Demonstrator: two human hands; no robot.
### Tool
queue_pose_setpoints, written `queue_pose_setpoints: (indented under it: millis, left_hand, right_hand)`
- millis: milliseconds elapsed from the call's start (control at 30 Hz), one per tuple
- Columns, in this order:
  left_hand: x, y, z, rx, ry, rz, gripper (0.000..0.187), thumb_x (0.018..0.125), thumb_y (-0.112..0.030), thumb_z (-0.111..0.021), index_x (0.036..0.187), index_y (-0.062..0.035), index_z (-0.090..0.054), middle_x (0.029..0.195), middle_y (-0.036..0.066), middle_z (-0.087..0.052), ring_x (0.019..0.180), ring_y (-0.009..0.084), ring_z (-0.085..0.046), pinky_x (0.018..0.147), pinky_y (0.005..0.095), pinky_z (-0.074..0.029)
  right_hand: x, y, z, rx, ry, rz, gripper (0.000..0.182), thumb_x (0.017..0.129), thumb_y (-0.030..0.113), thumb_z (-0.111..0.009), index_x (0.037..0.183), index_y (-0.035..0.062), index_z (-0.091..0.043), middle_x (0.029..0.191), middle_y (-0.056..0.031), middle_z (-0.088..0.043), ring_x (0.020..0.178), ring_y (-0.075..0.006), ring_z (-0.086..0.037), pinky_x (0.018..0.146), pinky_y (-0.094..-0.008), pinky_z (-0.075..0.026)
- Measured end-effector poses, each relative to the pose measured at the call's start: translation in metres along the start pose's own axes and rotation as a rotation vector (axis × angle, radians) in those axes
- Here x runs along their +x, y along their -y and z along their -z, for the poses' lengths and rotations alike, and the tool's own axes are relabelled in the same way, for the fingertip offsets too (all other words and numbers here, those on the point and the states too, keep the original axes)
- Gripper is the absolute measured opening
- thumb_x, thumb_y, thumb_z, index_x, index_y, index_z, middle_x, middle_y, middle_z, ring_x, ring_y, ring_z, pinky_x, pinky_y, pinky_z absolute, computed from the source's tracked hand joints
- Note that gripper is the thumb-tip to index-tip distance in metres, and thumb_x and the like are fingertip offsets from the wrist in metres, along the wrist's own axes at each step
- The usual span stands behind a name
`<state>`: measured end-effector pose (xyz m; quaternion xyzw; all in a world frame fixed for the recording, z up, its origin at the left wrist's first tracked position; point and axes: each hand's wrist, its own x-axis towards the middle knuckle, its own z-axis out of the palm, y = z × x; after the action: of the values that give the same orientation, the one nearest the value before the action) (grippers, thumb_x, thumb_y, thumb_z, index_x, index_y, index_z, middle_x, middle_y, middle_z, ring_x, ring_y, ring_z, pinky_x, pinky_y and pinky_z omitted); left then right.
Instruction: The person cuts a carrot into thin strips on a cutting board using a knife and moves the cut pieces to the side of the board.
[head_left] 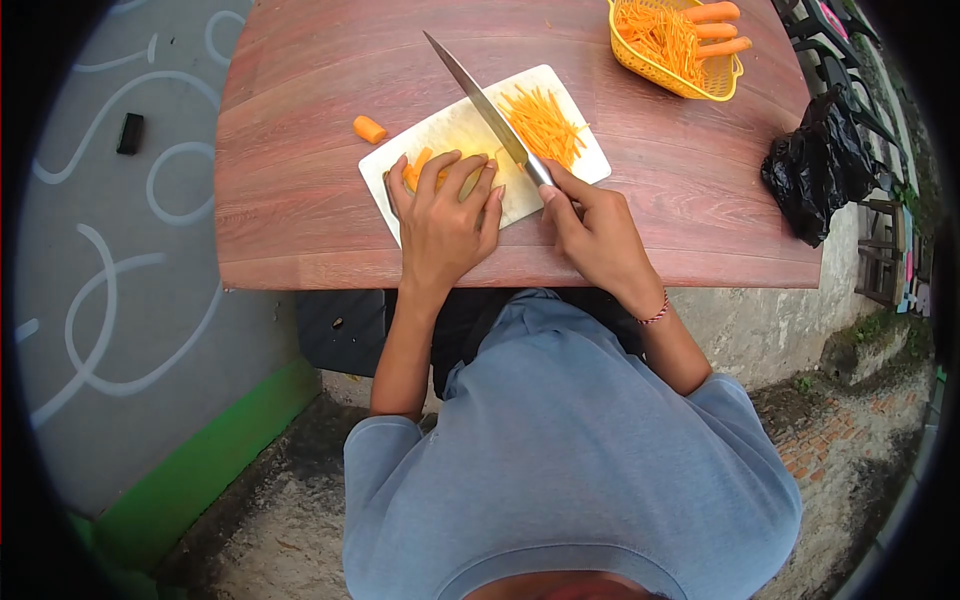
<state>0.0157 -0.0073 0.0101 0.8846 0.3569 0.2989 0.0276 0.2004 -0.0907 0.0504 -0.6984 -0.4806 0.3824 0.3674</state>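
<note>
A white cutting board (592,168) lies at a slant near the front edge of the table. My left hand (445,215) rests on it with bent fingers pressed over carrot pieces (420,160), which the fingers partly hide. Closed around the handle of a large kitchen knife (487,108) is my right hand (598,228). The blade points up and to the left across the board, beside my left fingertips. To the right of the blade sits a heap of thin carrot strips (545,125). A carrot stub (369,128) lies on the table just off the board's left side.
At the back right, a yellow plastic basket (722,92) holds carrot strips and several whole carrots (718,31). A black plastic bag (815,170) hangs by the right edge of the wooden table (310,200). A painted grey wall (180,320) stands to the left.
</note>
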Motion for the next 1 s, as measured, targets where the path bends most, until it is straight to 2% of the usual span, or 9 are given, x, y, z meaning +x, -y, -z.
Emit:
queue_pose_setpoints:
  millis: [100,267,367,500,667,767,900,967,1000]
  left_hand:
    - [-0.003,0.002,0.0,-0.008,-0.029,-0.007,0.023,0.09,-0.019,-0.078,0.11,-0.0108,-0.082,0.121,0.001,-0.076,0.118,0.0252,-0.066,0.117,0.0569,-0.032]
    - [-0.007,0.006,-0.001,-0.053,-0.025,-0.02,0.025,0.09,-0.018,-0.079,0.114,-0.0115,-0.082,0.123,0.0,-0.076,0.116,0.0225,-0.067,0.117,0.0546,-0.033]
    - [-0.001,0.001,0.0,-0.027,-0.03,-0.037,0.03,0.091,-0.02,-0.078,0.119,-0.0117,-0.081,0.126,0.0,-0.075,0.118,0.023,-0.066,0.117,0.0562,-0.032]
    - [-0.001,0.002,-0.001,-0.008,0.022,-0.065,0.033,0.092,-0.022,-0.077,0.123,-0.0119,-0.08,0.129,-0.001,-0.075,0.122,0.0242,-0.064,0.117,0.0584,-0.03]
    - [-0.002,0.003,-0.002,-0.031,0.015,-0.057,0.031,0.092,-0.023,-0.076,0.121,-0.0112,-0.08,0.126,0.0,-0.075,0.125,0.0256,-0.062,0.117,0.0597,-0.029]
    - [-0.002,0.002,-0.001,-0.047,0.006,-0.053,0.03,0.091,-0.023,-0.077,0.119,-0.0106,-0.081,0.123,0.001,-0.075,0.124,0.0255,-0.062,0.117,0.0597,-0.03]
    - [-0.005,0.005,-0.003,-0.063,-0.001,-0.064,0.028,0.093,-0.026,-0.076,0.113,-0.0078,-0.08,0.124,0.001,-0.074,0.123,0.0251,-0.061,0.117,0.0632,-0.029]
    - [-0.004,0.003,-0.002,-0.084,-0.034,-0.075,0.022,0.091,-0.023,-0.078,0.105,-0.0072,-0.081,0.12,0.001,-0.074,0.119,0.0247,-0.063,0.116,0.0608,-0.032]
    - [-0.005,0.004,-0.002,-0.082,-0.035,-0.074,0.022,0.091,-0.023,-0.078,0.105,-0.0072,-0.081,0.12,0.001,-0.074,0.119,0.0247,-0.063,0.116,0.0608,-0.032]
  right_hand:
    - [0.002,0.0,-0.001,-0.02,-0.031,0.094,0.033,0.106,0.019,-0.061,0.133,-0.0006,-0.067,0.079,-0.0294,-0.067,0.07,-0.0435,-0.069,0.065,-0.0453,-0.053]
    - [0.0,0.002,0.0,0.082,-0.014,0.053,0.038,0.107,0.019,-0.061,0.14,-0.0001,-0.065,0.074,-0.0195,-0.069,0.062,-0.0255,-0.069,0.064,-0.0397,-0.054]
    - [-0.004,0.013,0.004,0.161,0.028,-0.048,0.04,0.108,0.019,-0.06,0.142,-0.0003,-0.064,0.074,-0.0182,-0.069,0.063,-0.0221,-0.069,0.065,-0.0381,-0.054]
    - [-0.002,0.005,0.001,0.162,0.036,-0.056,0.04,0.107,0.019,-0.061,0.142,-0.0007,-0.064,0.075,-0.02,-0.07,0.064,-0.0246,-0.071,0.066,-0.0388,-0.055]
    - [0.008,-0.001,0.0,-0.047,-0.031,0.149,0.039,0.105,0.02,-0.063,0.137,-0.0013,-0.067,0.079,-0.0268,-0.068,0.066,-0.0382,-0.069,0.065,-0.0447,-0.053]
    - [0.012,0.009,0.003,-0.108,-0.055,0.179,0.038,0.105,0.02,-0.063,0.135,-0.0014,-0.068,0.08,-0.0284,-0.067,0.066,-0.0415,-0.066,0.065,-0.0463,-0.052]
    - [0.019,0.005,0.006,-0.111,-0.056,0.177,0.04,0.104,0.021,-0.064,0.138,-0.0004,-0.067,0.08,-0.0268,-0.068,0.066,-0.0381,-0.069,0.067,-0.0456,-0.053]
    - [0.018,0.006,0.006,0.003,-0.05,0.202,0.043,0.106,0.021,-0.063,0.143,-0.0004,-0.064,0.079,-0.0188,-0.072,0.062,-0.0261,-0.069,0.064,-0.0396,-0.054]
    - [0.015,0.008,0.005,0.004,-0.049,0.204,0.043,0.106,0.021,-0.063,0.143,-0.0004,-0.064,0.079,-0.0188,-0.072,0.062,-0.0261,-0.069,0.064,-0.0396,-0.054]
